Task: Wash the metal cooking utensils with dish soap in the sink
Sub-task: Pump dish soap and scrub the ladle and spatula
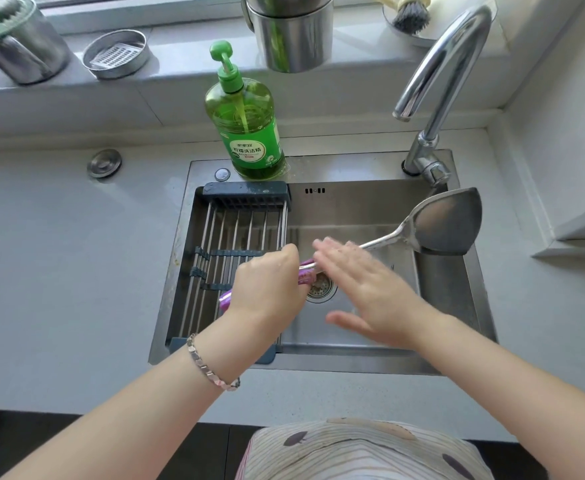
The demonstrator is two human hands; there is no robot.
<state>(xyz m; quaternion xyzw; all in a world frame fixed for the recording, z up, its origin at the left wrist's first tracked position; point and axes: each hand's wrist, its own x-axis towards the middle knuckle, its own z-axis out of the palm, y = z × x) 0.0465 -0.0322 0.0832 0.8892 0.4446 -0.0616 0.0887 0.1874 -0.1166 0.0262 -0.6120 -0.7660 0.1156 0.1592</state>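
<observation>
You have one view, worn on your head, facing forward and steeply down onto the sink from close above. Its wide angle takes in the counter on both sides. Your left hand and right hand meet on the spatula near the frame's centre, with your forearms entering from the bottom corners. The top edge reaches the windowsill, the faucet rises at upper right, and your patterned clothing fills the bottom edge.

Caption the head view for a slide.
Left hand grips the purple handle of a metal spatula over the sink; open right hand lies across its shaft.
</observation>
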